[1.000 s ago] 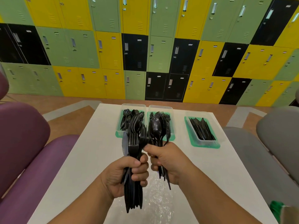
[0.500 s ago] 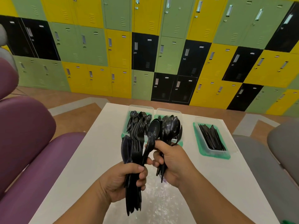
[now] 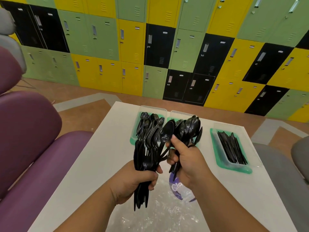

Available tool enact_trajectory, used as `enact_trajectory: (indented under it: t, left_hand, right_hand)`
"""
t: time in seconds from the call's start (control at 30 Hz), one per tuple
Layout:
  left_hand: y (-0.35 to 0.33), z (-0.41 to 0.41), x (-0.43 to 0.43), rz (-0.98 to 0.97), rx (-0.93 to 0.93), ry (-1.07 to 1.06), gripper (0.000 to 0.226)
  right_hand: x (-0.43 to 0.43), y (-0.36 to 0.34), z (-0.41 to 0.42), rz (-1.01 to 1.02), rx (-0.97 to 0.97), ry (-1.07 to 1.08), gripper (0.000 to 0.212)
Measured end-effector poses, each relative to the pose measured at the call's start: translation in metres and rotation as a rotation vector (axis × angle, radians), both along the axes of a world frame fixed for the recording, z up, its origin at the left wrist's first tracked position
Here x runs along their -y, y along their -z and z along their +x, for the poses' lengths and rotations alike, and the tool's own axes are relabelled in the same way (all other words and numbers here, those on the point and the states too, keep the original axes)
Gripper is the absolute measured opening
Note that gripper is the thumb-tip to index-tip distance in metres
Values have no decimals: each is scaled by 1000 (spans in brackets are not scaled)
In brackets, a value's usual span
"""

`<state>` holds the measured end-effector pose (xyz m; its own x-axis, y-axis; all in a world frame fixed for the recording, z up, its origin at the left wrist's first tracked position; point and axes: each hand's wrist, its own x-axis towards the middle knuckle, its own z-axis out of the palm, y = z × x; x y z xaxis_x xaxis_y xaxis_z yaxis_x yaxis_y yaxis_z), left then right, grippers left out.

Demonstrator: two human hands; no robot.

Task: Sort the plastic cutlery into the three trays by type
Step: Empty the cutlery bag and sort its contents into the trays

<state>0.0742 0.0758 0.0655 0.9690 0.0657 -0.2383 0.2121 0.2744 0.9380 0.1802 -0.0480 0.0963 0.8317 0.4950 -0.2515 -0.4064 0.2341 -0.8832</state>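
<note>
My left hand (image 3: pixel 133 180) grips a thick upright bundle of mixed black plastic cutlery (image 3: pixel 145 153) above the white table (image 3: pixel 93 158). My right hand (image 3: pixel 187 159) holds a bunch of black spoons (image 3: pixel 190 128), and its thumb and forefinger pinch the handle of one more spoon (image 3: pixel 166 133) that still leans against the left bundle. Three clear trays with green bases stand at the far edge: the left tray (image 3: pixel 135 131) holds spoons, the middle tray (image 3: pixel 173 114) is mostly hidden behind the held cutlery, and the right tray (image 3: pixel 234 166) holds knives.
A crumpled clear plastic wrapper (image 3: pixel 167 210) with a purple label (image 3: pixel 177 188) lies on the table under my hands. Purple seats (image 3: pixel 33 148) flank the table on the left, grey seats (image 3: pixel 284 173) on the right. Coloured lockers (image 3: pixel 150 47) line the far wall.
My right hand has drawn a spoon out of the left bundle toward its own bunch, which now shows spoon bowls on top. Both hands have risen slightly and the camera has tilted.
</note>
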Motion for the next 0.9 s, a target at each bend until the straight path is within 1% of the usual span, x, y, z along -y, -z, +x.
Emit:
enact_trajectory:
  t: [0.03, 0.13, 0.17, 0.27, 0.33, 0.43, 0.5, 0.57, 0.6, 0.63, 0.7, 0.73, 0.77, 0.83, 0.9]
  left_hand:
    - [0, 1, -1, 13, 1, -4, 13]
    - [1, 4, -4, 27, 2, -9, 11]
    - [0, 5, -4, 31, 0, 0, 11]
    - [-1, 6, -2, 42, -21, 38, 11]
    - [-1, 6, -2, 77, -38, 67, 11]
    - [-1, 5, 0, 165, -47, 100, 15]
    - [-1, 4, 1, 233, -48, 107, 15]
    - [-3, 4, 1, 301, -49, 125, 14]
    - [-4, 5, 1, 323, -48, 139, 13]
    - [-5, 5, 1, 334, -48, 152, 12]
    - [-6, 5, 1, 341, -53, 158, 12]
    - [-6, 5, 1, 347, -56, 153, 13]
    - [-6, 5, 0, 354, -59, 145, 16]
    - [-4, 6, -2, 348, -66, 126, 21]
    - [-1, 6, -5, 319, -75, 96, 24]
  right_hand:
    - [0, -1, 2, 14, 13, -19, 19]
    - [0, -4, 6, 27, 45, -70, 34]
    - [0, -5, 7, 22, 40, -75, 34]
    - [1, -6, 9, 24, -1, -117, 20]
    - [1, -7, 10, -17, -25, -144, 12]
    - [2, -2, 14, -117, -21, -134, 15]
    - [3, 2, 15, -110, -26, -154, 8]
    - [5, 1, 14, -63, -65, -224, 30]
    - [6, -1, 14, -46, -81, -250, 34]
    - [6, -2, 14, -37, -93, -277, 33]
    - [8, -5, 14, -38, -104, -305, 20]
    - [6, -7, 15, -51, -118, -292, 9]
    - [5, -5, 17, -68, -142, -266, 10]
    - [2, -3, 22, -96, -185, -217, 20]
    - [-2, 0, 27, -83, -203, -165, 21]
